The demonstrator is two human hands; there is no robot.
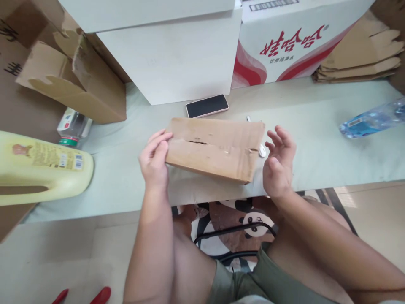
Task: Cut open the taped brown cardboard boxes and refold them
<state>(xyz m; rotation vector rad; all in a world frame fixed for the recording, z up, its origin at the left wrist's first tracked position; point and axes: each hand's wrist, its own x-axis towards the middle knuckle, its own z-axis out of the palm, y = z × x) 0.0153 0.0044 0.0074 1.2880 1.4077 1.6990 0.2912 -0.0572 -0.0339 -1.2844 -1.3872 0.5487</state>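
A flat brown cardboard box (pixel 215 147) is tilted over the front part of the table, with a slit and small tears on its upper face. My left hand (pixel 155 158) grips its left end, thumb and fingers closed on the edge. Just beyond the right end, my right hand (pixel 279 162) is raised with its fingers loosely curled and apart, holding nothing. A small white object (pixel 262 150) lies partly hidden behind the box's right end. Behind the box rests a dark-screened phone (pixel 207 106).
White cartons (pixel 177 55) and a red-and-white carton (pixel 284 46) line the back. At left are an open cardboard box (pixel 101 80), a bottle (pixel 74 126) and a yellow jug (pixel 63 169). At right are a water bottle (pixel 373 120) and folded cardboard (pixel 360 55).
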